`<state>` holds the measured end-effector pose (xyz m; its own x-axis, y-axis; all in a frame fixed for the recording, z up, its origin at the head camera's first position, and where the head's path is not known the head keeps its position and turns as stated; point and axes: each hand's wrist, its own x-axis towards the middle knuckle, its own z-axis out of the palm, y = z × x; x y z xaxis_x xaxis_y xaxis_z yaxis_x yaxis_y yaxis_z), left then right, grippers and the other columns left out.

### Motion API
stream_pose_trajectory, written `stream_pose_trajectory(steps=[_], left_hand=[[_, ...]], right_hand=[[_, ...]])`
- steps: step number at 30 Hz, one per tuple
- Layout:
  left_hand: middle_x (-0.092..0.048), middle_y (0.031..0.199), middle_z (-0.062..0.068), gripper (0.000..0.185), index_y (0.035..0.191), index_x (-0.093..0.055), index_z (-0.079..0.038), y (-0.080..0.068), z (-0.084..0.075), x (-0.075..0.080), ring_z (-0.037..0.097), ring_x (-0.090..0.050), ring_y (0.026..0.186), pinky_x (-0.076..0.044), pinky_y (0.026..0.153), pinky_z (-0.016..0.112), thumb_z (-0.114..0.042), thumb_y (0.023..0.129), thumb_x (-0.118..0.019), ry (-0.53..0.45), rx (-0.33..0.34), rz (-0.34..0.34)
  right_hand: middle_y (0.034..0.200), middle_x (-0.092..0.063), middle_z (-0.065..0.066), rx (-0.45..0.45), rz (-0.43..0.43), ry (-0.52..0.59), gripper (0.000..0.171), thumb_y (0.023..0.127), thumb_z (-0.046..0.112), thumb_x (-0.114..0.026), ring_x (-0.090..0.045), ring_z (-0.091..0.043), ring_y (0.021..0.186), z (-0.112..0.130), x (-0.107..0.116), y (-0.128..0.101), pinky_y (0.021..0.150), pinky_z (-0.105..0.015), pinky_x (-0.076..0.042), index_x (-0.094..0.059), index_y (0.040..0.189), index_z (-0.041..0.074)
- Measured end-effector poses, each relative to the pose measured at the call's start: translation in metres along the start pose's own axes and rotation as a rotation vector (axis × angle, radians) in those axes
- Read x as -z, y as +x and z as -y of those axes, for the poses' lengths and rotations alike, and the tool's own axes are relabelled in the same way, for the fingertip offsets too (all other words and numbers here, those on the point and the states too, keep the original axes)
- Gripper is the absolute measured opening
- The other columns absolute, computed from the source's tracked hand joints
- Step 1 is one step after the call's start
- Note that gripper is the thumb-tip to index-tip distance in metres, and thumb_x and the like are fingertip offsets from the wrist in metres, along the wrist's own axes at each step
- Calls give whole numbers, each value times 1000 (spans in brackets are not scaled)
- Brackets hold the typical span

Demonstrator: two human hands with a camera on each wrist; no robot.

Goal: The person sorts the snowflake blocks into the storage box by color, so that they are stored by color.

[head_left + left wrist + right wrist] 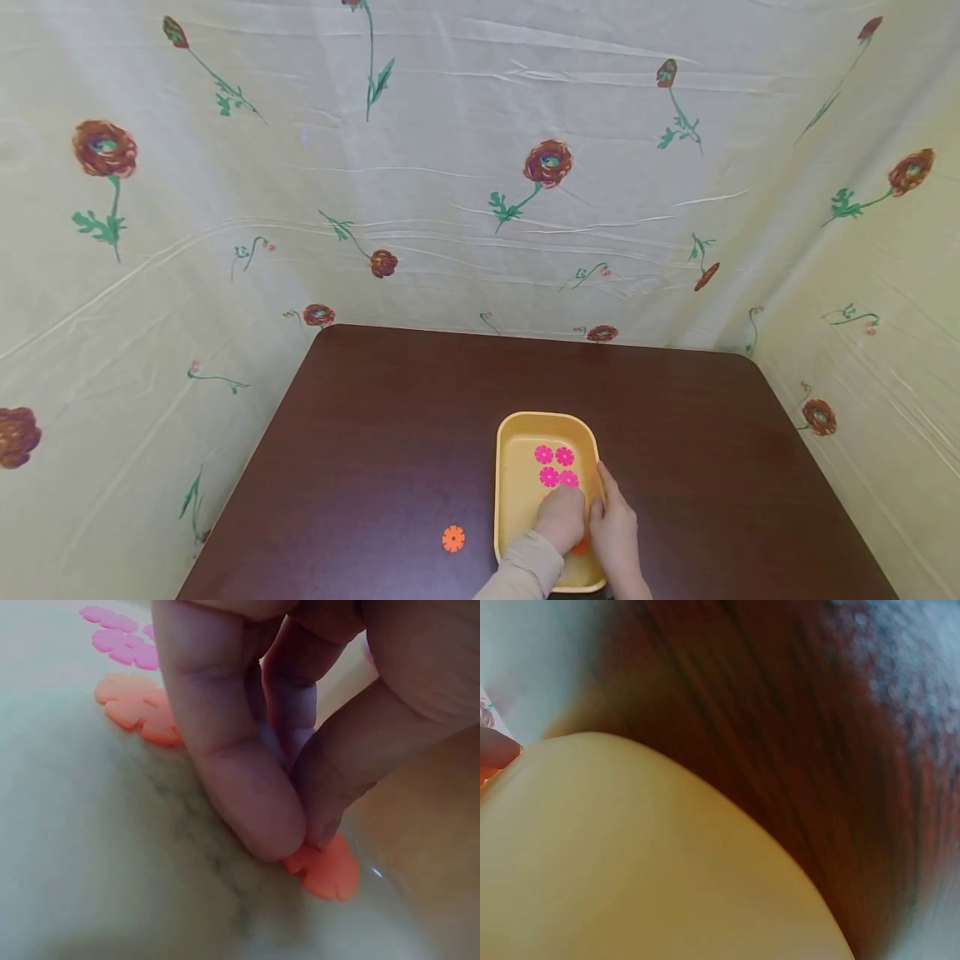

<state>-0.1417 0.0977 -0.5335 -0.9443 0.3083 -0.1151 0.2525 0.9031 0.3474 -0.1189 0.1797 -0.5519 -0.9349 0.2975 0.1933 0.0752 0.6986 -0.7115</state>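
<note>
A yellow tray (510, 467) sits on the dark brown table (390, 417) and holds several pink flower-shaped discs (555, 467). My left hand (562, 517) reaches into the tray. In the left wrist view, its thumb and fingers (240, 787) pinch an orange flower disc (330, 871) against the tray floor. A second orange disc (139, 709) lies further in, with the pink discs (120, 637) beyond it. My right hand (613, 525) grips the tray's right rim. The right wrist view shows only the blurred tray wall (645, 855) and one fingertip (495, 754).
One orange flower disc (453, 539) lies alone on the table left of the tray. Cream cloth printed with red flowers (480, 167) hangs close behind the table and along both of its sides.
</note>
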Motion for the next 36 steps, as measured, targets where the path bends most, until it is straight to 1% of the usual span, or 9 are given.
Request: stream_pose_trajectory(steps=[5, 11, 16, 20, 22, 25, 28, 32, 36], left_hand=[[-61, 69, 1, 5, 72, -66, -10, -2, -3, -4, 14, -60, 64, -48, 57, 24, -14, 76, -68, 60, 0, -44], [-61, 67, -1, 3, 73, -69, -17, -1, -7, -8, 13, -59, 60, -47, 53, 25, -20, 74, -70, 186, 23, -80], [-60, 66, -4, 9, 74, -68, -19, -3, -10, -7, 11, -58, 59, -42, 51, 26, -27, 75, -70, 314, 30, -58], [-60, 68, -4, 12, 73, -67, -18, -8, -10, 1, 11, -58, 61, -41, 51, 28, -30, 76, -68, 321, 9, -23], [-60, 67, -4, 12, 73, -66, -19, -13, -9, 9, 12, -58, 60, -42, 51, 29, -30, 75, -69, 296, -7, -34], [-59, 64, -5, 10, 75, -66, -20, -20, -5, 24, 13, -58, 58, -41, 49, 29, -30, 73, -70, 248, -40, -101], [-60, 67, -4, 13, 81, -68, -22, -27, 4, 38, 13, -58, 59, -39, 47, 27, -29, 71, -72, 202, -78, -223], [-61, 78, -2, 22, 91, -68, -19, -32, 23, 51, 17, -58, 68, -42, 54, 28, -26, 70, -75, 118, -72, -386], [-61, 86, 3, 31, 98, -66, -15, -32, 47, 57, 21, -57, 75, -43, 59, 33, -20, 69, -76, 29, -24, -530]], right_hand=[[117, -55, -29, 3, -9, 3, 47, 83, -7, -52, -57, -43, 99, -1, -1, -1, 81, -52, -45, -47, 129, -1], [117, -55, -29, 10, -17, 2, 47, 82, -7, -51, -56, -43, 100, -2, -1, -1, 83, -53, -44, -47, 129, -1], [119, -54, -29, -23, 12, 2, 47, 84, -6, -50, -55, -43, 103, 0, 0, -1, 85, -53, -43, -46, 130, 0], [120, -53, -28, -47, 31, 7, 47, 85, -5, -49, -55, -42, 104, 1, 0, -1, 85, -52, -43, -45, 131, 1], [118, -54, -29, -43, 24, 10, 47, 85, -5, -48, -57, -42, 100, 0, -1, -1, 82, -52, -45, -45, 131, 1], [113, -57, -30, -6, -16, 7, 47, 82, -6, -49, -60, -38, 87, 0, -2, -3, 72, -50, -47, -47, 129, 1], [107, -59, -29, 49, -74, -8, 48, 79, -8, -50, -60, -37, 79, 1, -3, -5, 65, -48, -47, -50, 126, 1], [109, -59, -28, 69, -84, -2, 47, 80, -8, -52, -60, -42, 86, 0, -3, -5, 70, -51, -47, -50, 126, 1], [116, -56, -27, 37, -38, 5, 46, 83, -8, -51, -59, -41, 93, 0, -2, -4, 77, -52, -46, -48, 128, 0]])
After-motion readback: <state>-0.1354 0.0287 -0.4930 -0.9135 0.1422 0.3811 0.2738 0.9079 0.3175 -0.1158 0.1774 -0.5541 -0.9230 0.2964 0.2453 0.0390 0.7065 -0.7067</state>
